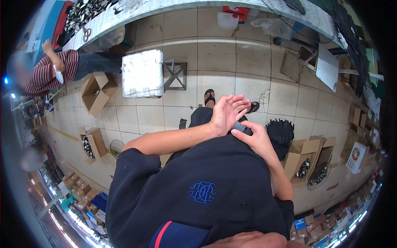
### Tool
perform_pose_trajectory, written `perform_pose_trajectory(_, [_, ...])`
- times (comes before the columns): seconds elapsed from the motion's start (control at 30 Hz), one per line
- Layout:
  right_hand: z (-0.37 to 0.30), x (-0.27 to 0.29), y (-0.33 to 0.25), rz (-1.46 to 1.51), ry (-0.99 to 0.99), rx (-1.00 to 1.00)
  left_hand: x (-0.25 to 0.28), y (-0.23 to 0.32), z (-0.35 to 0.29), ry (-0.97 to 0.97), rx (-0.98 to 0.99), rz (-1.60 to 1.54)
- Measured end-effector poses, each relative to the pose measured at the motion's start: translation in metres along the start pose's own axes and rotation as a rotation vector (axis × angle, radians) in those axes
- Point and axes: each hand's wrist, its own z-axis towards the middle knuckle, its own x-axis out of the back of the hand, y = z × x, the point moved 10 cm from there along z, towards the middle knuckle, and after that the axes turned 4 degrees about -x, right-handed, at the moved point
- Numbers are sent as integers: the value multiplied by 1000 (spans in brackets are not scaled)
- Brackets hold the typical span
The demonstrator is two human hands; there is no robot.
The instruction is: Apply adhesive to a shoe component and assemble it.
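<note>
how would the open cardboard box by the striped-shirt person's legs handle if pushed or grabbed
The open cardboard box is probably light for its size, since only a few small pieces show inside. Its splayed flaps would likely bend if grabbed. With flat sides, on a tiled floor, it seems apt to slide rather than roll.

1. Long, pale table (105,25): scissors (87,34) lie near its edge, beside a heap of small black-and-white pieces (84,16).
2. Tiled floor (215,56): a white-topped stool (142,74) stands there, with open cardboard boxes (98,142) to both sides.
</note>
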Motion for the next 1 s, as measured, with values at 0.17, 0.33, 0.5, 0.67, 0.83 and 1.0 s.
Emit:
perform_pose_trajectory(0.17, [-1, 2, -3, -190, 45, 48, 11, 3, -3, -137, 209, 286])
perform_pose_trajectory(0.33, [-1, -6, -22, -268, -37, 238, 10, 16, -11, -144, 86, 45])
perform_pose_trajectory(0.5, [-2, -3, -10, -339, -134, 114, -10, 49, -47, -469, -83, 1491])
perform_pose_trajectory(0.67, [-7, -4, -15, -251, -121, 156, -32, 45, -78, -655, -144, 1789])
perform_pose_trajectory(0.83, [-10, 3, -7, -156, -51, 178, -31, 32, -68, -674, -63, 1674])
perform_pose_trajectory(1.0, [-14, 10, 9, 97, 79, 243, -34, 30, -73, -667, -208, 1643])
